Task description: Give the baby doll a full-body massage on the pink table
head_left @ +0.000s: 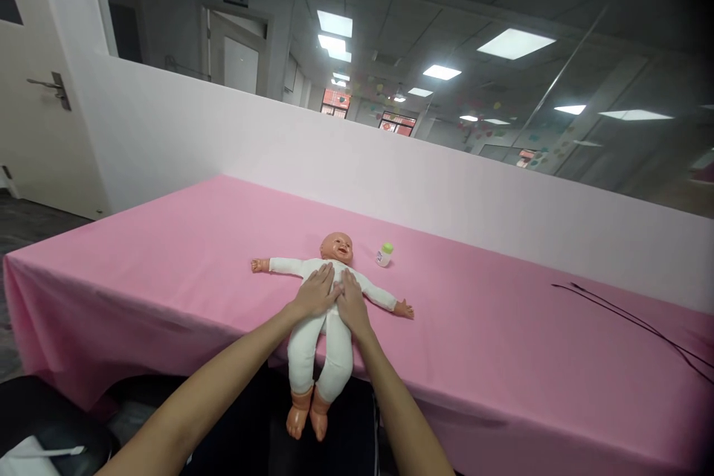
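Observation:
A baby doll (320, 346) with a white cloth body lies on its back on the pink-covered table (474, 327). Its head is toward the wall, its arms are spread wide, and its legs hang over the near edge. My left hand (317, 291) rests flat on the doll's chest with the fingers stretched out. Beside it, my right hand (350, 294) lies flat on the other side of the chest, fingers extended. The two hands meet near the thumbs. To the right of the doll's head stands a small clear bottle (384, 256) with a green cap.
Thin black cables (630, 318) lie across the table's right side. A white wall (390, 178) with a window above it runs along the back. At the lower left is a black seat (50, 416) with a white item on it. A door (44, 97) stands at far left.

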The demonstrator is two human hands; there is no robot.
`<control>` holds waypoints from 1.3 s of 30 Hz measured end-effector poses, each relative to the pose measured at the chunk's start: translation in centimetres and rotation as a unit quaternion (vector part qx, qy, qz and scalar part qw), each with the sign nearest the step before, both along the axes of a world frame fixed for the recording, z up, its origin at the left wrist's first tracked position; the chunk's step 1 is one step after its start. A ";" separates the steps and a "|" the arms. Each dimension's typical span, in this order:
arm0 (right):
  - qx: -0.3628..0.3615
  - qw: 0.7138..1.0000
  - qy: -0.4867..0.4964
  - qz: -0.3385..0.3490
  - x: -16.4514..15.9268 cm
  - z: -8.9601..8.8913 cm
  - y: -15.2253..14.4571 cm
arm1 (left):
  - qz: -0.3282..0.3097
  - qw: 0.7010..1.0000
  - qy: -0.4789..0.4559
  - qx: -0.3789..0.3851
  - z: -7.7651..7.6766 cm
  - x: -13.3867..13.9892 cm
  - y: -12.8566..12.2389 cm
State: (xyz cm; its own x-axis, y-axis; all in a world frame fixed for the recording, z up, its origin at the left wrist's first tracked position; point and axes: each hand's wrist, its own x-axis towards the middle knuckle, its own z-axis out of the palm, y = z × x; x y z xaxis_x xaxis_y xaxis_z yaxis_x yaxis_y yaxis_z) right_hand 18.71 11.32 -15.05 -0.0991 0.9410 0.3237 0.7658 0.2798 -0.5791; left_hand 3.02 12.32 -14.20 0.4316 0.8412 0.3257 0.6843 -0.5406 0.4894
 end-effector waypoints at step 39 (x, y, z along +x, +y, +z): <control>-0.042 0.996 -0.046 0.059 0.8 -0.4 -6.3 | -0.109 0.993 -0.029 -0.036 -0.6 -5.2 -5.2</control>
